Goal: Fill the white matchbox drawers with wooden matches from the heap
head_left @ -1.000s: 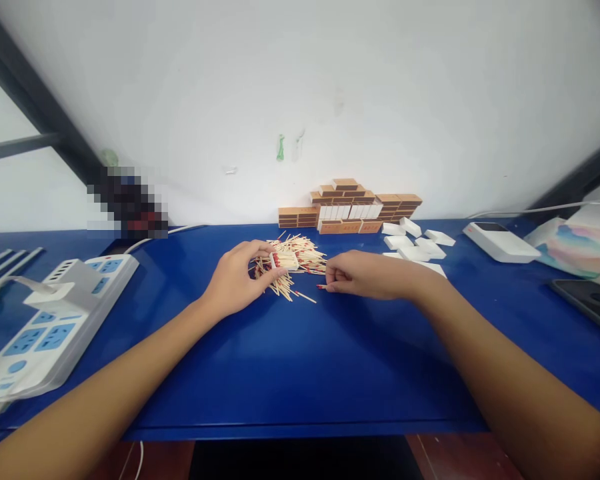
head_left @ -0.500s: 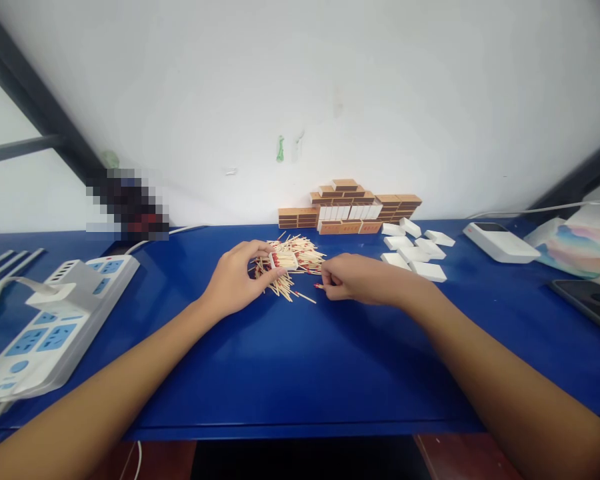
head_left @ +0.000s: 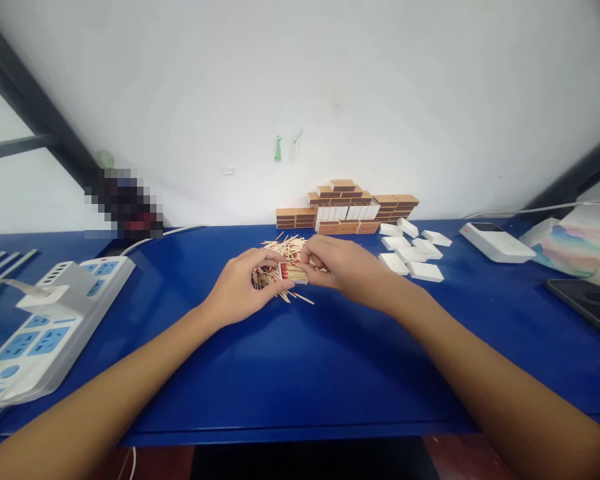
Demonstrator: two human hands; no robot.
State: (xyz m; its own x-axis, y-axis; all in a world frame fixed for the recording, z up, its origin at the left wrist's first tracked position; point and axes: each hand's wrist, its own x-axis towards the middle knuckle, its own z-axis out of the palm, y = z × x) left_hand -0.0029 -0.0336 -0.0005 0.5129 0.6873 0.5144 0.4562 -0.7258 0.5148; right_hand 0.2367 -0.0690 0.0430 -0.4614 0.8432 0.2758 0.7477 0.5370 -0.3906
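My left hand (head_left: 243, 283) holds a small white matchbox tray (head_left: 303, 281) between thumb and fingers, at its left end. Red-headed matches (head_left: 293, 272) lie side by side inside it, heads to the left. My right hand (head_left: 347, 270) is closed in a pinch at the tray's right end, its fingertips on matches there; the fingers hide how many. Beneath and behind both hands spreads a heap of loose matches (head_left: 284, 248), partly covered by them. One stray match (head_left: 304, 298) lies at the heap's front edge.
Stacked brown matchboxes (head_left: 343, 198) stand against the wall. White box trays (head_left: 413, 253) lie to the right, near a white device (head_left: 497, 241) and a dark phone (head_left: 585, 303). At left on the blue table (head_left: 290, 373) sits a power strip (head_left: 55, 333) with a plugged-in adapter.
My right hand has moved left and slightly up, from beside the heap to the tray, bringing the red-tipped matches it pinched. My left hand has shifted the tray slightly right and toward me.
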